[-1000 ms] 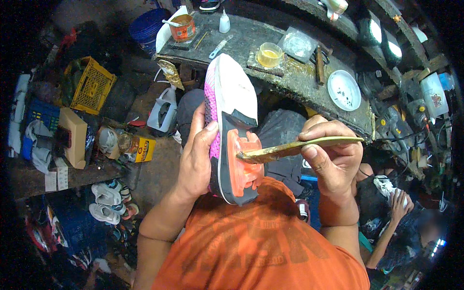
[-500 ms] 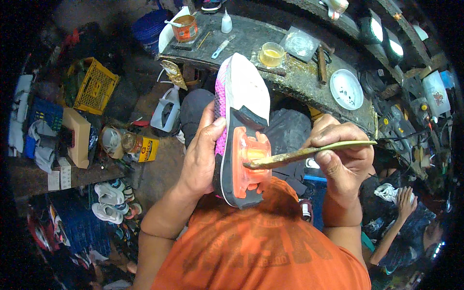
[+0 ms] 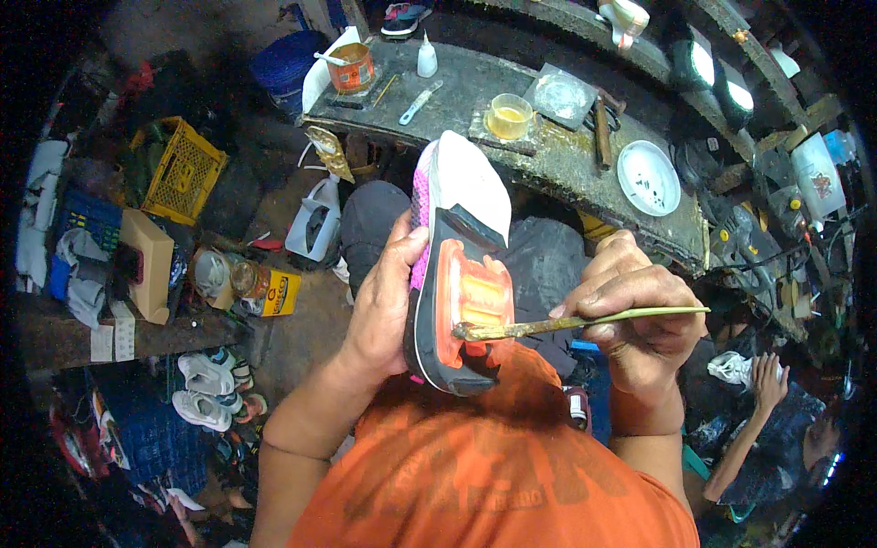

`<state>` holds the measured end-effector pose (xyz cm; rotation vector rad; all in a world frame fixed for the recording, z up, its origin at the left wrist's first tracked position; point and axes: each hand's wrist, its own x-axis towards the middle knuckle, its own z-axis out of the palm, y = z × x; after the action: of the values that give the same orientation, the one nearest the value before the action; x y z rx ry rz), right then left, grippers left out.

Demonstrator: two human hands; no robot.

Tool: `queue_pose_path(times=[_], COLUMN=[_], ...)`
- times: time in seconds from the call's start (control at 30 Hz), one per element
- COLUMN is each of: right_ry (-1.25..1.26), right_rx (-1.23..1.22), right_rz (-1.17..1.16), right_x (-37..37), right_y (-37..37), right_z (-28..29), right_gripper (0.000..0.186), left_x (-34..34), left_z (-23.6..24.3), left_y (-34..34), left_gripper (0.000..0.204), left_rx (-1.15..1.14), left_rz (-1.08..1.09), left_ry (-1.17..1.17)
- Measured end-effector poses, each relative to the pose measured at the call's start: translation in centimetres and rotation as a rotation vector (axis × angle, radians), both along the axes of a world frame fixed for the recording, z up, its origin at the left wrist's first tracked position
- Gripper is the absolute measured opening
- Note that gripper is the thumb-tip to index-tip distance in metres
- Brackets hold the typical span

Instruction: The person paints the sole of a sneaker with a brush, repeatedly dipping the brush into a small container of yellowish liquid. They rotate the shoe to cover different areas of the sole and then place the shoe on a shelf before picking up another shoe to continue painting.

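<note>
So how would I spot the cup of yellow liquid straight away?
Find the dark workbench beyond the held shoe. Near its middle, left of the hammer, sits a small clear round cup. Unlike the wider white dish to its right, it holds yellow liquid.

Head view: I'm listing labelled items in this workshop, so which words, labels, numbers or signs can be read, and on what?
I don't copy out printed words, only where they stand.
Orange shirt: large dark lettering, faint and shadowed.
Yellow box: bold dark print, not quoted.
Orange tin: label print too small to read.
Shoe in the left hand: none readable.
Other marks: too small or blurred.
</note>
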<state>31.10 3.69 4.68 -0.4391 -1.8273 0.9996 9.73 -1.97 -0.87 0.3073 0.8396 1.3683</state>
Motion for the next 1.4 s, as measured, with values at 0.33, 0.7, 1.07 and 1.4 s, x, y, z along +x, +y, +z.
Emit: queue_pose_path(times=[0.33,0.7,1.07,1.4], right_ry=[-0.070,-0.095,-0.107,-0.116], right_rx=[0.106,0.063,0.048,0.065], right_rz=[0.080,0.078,0.056,0.064], right_x=[0.1,-0.2,0.3,0.8], right_y=[0.8,1.4,1.2,1.1], right_z=[0.7,0.4,-0.1,0.0], right_gripper=[0.020,0.019,0.022,0.025], left_x=[-0.1,-0.8,-1.5,-2.1], left_z=[-0.3,-2.3,-3.9,-4.4], left_y=[-0.4,-0.3,-0.2,-0.2], left_gripper=[0.047,0.054,0.054,0.056], left_rx=[0.001,-0.039,-0.128,-0.104], left_rz=[-0.174,-0.287,-0.315,-0.400], left_ry=[-0.142,-0.400,-0.454,-0.655])
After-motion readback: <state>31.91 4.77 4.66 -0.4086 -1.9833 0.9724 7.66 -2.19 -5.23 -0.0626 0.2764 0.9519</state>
